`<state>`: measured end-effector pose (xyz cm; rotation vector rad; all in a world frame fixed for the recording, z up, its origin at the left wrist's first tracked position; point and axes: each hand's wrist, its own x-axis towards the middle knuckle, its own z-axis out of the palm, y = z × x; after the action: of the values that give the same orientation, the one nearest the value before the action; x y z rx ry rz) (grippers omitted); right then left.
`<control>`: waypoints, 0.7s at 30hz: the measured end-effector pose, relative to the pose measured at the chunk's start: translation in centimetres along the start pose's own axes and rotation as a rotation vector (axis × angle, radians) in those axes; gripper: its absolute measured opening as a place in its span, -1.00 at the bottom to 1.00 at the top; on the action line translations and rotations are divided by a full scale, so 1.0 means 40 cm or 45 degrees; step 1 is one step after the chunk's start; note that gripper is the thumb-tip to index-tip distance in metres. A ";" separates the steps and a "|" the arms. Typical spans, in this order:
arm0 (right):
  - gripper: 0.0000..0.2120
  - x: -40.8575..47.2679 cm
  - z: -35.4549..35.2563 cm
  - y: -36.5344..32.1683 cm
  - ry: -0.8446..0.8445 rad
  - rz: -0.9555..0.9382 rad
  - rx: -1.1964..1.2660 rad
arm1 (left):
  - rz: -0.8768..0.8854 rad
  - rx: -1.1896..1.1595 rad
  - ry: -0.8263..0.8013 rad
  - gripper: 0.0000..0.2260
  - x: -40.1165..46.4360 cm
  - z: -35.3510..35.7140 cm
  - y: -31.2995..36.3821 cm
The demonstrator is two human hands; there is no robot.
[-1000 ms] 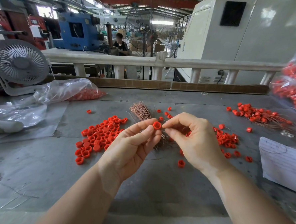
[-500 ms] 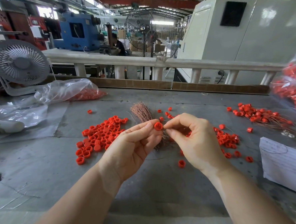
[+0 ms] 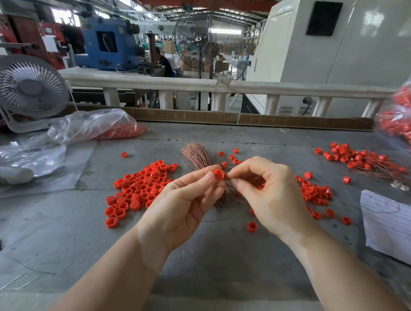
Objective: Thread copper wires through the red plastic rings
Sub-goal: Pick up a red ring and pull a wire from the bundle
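Small red ring (image 3: 219, 174), open face up

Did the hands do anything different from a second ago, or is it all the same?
Almost nothing changed. The left hand still pinches the same red ring at its fingertips, and the right hand still pinches right beside it; whether a copper wire is there is too fine to see. The ring sits a touch lower in view. The ring piles, the copper wire bundle and the desk fan stayed put.
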<state>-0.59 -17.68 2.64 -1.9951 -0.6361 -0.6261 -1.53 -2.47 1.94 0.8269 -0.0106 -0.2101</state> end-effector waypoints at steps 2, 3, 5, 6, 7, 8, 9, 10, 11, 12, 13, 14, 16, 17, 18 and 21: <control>-0.81 0.000 0.001 0.000 0.002 0.011 0.009 | 0.009 0.002 0.004 -0.85 0.001 0.000 -0.001; -0.80 0.000 0.001 0.000 0.004 0.012 0.012 | 0.012 0.002 0.005 -0.85 0.001 0.000 -0.002; -0.77 0.000 0.001 0.000 0.007 0.012 0.018 | 0.010 -0.002 0.001 -0.84 0.001 0.001 -0.001; -0.76 0.000 0.000 0.000 0.007 0.013 0.022 | 0.008 -0.006 -0.006 -0.84 0.001 0.002 -0.001; -0.75 0.000 0.000 0.000 0.007 0.015 0.026 | 0.007 -0.011 -0.015 -0.83 0.001 0.003 0.000; -0.75 0.000 0.000 0.000 0.008 0.016 0.027 | 0.006 -0.015 -0.022 -0.82 0.000 0.003 0.001; -0.75 0.000 -0.001 0.000 0.010 0.014 0.025 | 0.005 -0.018 -0.026 -0.81 0.000 0.004 0.001; -0.75 0.000 -0.001 0.000 0.012 0.009 0.019 | 0.003 -0.019 -0.027 -0.81 0.000 0.004 0.001; -0.75 0.000 -0.001 0.000 0.013 0.005 0.012 | 0.002 -0.017 -0.027 -0.81 0.001 0.004 0.000; -0.76 0.000 -0.001 0.000 0.012 0.003 0.008 | 0.003 -0.015 -0.026 -0.81 0.001 0.004 0.000; -0.77 0.000 -0.002 0.000 0.011 0.001 0.005 | 0.005 -0.014 -0.024 -0.81 0.001 0.004 -0.001; -0.78 0.000 -0.002 -0.001 0.011 0.000 0.002 | 0.009 -0.011 -0.022 -0.81 0.002 0.003 -0.001; -0.77 -0.001 -0.003 -0.001 0.011 -0.006 -0.008 | 0.016 -0.006 -0.025 -0.82 0.002 0.003 -0.001; -0.76 -0.001 -0.003 -0.001 0.012 -0.008 -0.012 | 0.019 -0.005 -0.028 -0.82 0.003 0.002 -0.001; -0.75 -0.001 -0.003 -0.002 0.012 -0.009 -0.015 | 0.020 -0.005 -0.031 -0.83 0.003 0.002 -0.001; -0.76 -0.001 -0.001 -0.002 0.012 -0.012 -0.024 | 0.021 -0.002 -0.034 -0.83 0.003 0.001 -0.002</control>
<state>-0.68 -17.66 2.69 -2.0066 -0.6368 -0.6488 -1.42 -2.57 1.91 0.8224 -0.0422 -0.2058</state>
